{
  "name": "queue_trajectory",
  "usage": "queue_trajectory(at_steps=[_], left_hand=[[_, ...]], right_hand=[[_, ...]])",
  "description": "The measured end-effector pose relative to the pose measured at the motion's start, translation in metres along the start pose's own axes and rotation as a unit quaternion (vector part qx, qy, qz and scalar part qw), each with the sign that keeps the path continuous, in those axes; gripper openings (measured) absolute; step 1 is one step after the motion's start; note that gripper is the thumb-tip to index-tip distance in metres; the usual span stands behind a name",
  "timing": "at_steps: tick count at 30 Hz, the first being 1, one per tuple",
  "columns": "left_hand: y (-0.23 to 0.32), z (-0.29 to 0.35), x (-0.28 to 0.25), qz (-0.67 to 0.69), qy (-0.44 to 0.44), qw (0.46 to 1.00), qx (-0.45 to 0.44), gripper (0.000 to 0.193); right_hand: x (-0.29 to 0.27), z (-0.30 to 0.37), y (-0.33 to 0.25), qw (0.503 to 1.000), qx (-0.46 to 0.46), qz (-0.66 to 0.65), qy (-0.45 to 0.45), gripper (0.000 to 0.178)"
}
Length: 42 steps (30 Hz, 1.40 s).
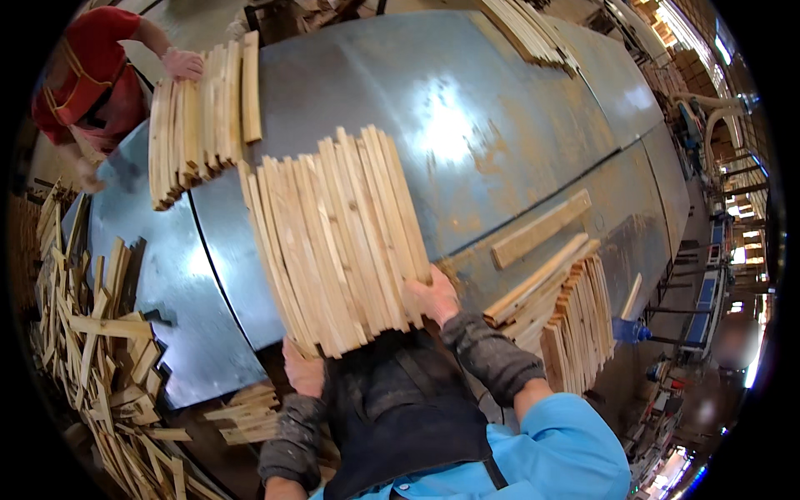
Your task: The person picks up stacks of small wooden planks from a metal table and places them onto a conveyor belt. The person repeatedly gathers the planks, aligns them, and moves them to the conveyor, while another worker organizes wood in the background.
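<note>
A wide row of pale wooden slats [337, 242], set side by side with uneven ends, lies on the metal-topped table in front of my body. My left hand [302, 368] grips the near left corner of the row, its fingers partly hidden by the wood. At the near right corner, my right hand [435, 296] is closed against the outermost slat. The near ends of the row reach the dark apron [404, 417] at my waist.
Across the table [350, 83], a person in red rests a gloved hand [182, 64] on another slat row [208, 108]. A loose board [542, 228] and stacked slats [583, 317] are at right. Scrap wood [108, 367] heaps at left. More slats [529, 33] lie far back.
</note>
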<state>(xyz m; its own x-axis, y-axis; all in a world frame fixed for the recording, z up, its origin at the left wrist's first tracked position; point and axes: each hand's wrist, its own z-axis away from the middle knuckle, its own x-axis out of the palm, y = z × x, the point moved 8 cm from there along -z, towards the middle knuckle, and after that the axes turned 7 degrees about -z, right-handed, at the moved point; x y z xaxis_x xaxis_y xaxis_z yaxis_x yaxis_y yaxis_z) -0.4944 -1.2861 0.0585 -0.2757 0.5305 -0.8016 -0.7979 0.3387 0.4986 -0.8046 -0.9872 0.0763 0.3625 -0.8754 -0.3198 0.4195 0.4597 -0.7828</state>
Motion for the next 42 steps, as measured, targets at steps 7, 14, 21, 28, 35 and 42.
queue_trajectory(at_steps=[7,14,21,28,35,42], left_hand=[[-0.021,-0.001,0.014,0.184,-0.129,0.974,0.024,0.111],[-0.042,0.06,0.003,0.247,-0.072,0.945,-0.202,0.102],[-0.003,0.117,-0.008,0.331,-0.151,0.912,-0.19,0.06],[0.098,0.109,0.03,0.345,-0.249,0.904,-0.036,0.053],[0.214,0.097,0.054,0.376,-0.324,0.868,0.013,0.083],[0.27,0.087,0.092,0.528,-0.392,0.745,-0.114,0.09]], right_hand=[[-0.03,0.071,0.092,0.975,0.044,-0.164,0.139,0.059],[0.064,0.119,0.138,0.814,0.285,-0.502,-0.061,0.075],[0.092,0.103,0.14,0.796,0.256,-0.546,-0.043,0.054],[0.031,0.18,0.072,0.835,0.257,-0.465,-0.14,0.025],[-0.013,0.217,0.045,0.943,0.095,-0.307,-0.085,0.041],[0.006,0.215,0.047,0.929,0.131,-0.255,-0.234,0.072]])
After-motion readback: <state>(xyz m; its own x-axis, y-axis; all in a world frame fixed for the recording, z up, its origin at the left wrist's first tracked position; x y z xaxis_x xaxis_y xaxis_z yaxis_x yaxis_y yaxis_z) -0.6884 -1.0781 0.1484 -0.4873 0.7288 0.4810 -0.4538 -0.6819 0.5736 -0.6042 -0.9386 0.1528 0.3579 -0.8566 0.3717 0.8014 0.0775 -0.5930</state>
